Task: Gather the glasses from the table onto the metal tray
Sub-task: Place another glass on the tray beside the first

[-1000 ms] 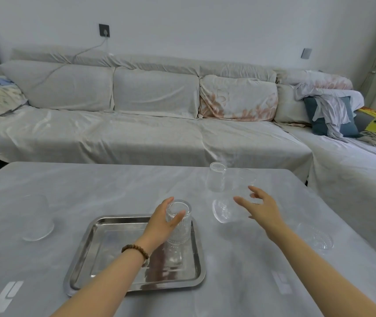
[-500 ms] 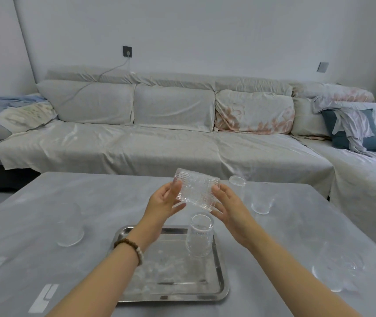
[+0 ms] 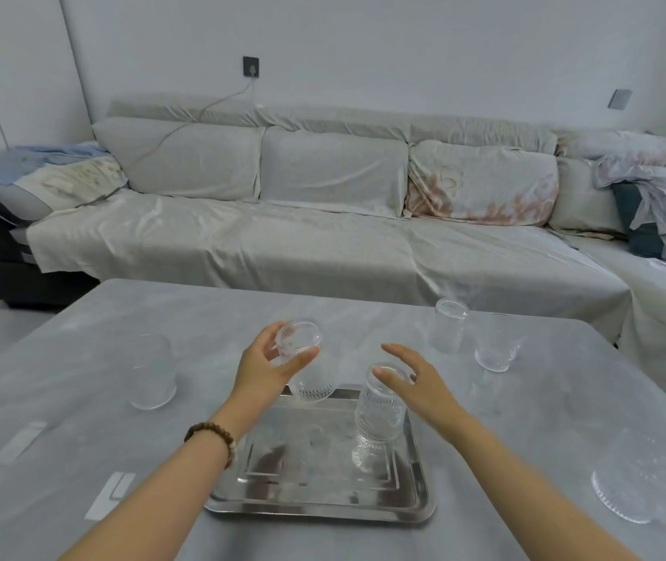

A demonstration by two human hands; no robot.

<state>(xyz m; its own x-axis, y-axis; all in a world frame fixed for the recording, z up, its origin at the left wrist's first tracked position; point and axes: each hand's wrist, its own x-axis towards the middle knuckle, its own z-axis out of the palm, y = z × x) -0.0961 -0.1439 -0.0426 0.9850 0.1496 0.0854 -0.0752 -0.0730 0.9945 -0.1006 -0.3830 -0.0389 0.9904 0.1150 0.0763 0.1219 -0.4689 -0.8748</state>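
Observation:
A metal tray (image 3: 416, 508) lies on the grey table in front of me. One ribbed glass (image 3: 378, 419) stands upright on its right part. My left hand (image 3: 264, 368) grips a second ribbed glass (image 3: 303, 360), tilted, just above the tray's far edge. My right hand (image 3: 416, 382) hovers open just right of the standing glass's rim, holding nothing. More clear glasses stand on the table: one at the left (image 3: 152, 376), and two at the far right, a narrow glass (image 3: 448, 332) and a wider glass (image 3: 497, 344). A ribbed glass (image 3: 639, 483) stands near the right edge.
The grey table (image 3: 80, 439) has pale tape strips (image 3: 111, 493) near its front left. A long sofa under light covers (image 3: 283, 236) runs behind the table and turns along the right side, with cushions and clothes piled at its ends.
Both hands held the ribbed glass sideways above the tray half a second ago. Now only my left hand holds it, lower and to the left, and my right hand has let go.

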